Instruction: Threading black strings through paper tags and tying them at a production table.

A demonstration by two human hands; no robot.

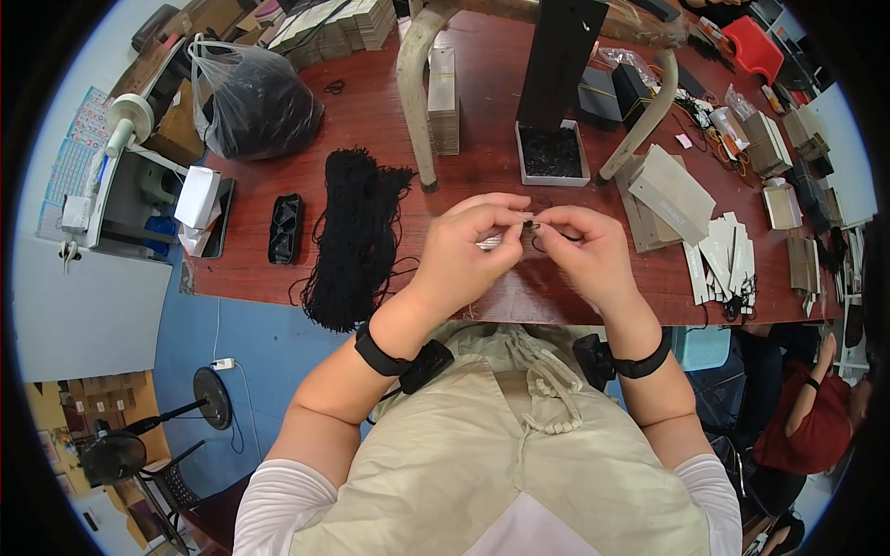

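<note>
Cord (531,225), thin and black, in fingertip grip of left hand (475,243) and right hand (591,252)

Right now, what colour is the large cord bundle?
The cord bundle is black, in the head view.

A: Status, pls?
B: From my remote stn I see L hand (473,243) & R hand (591,248) both pinching sm. dark item (530,225), over red-brown table (241,283).
A: Adj.?
B: Blk cord bundle (357,241), left of L hand.

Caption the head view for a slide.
Left hand and right hand hold a small dark piece near a black cord bundle.
</note>
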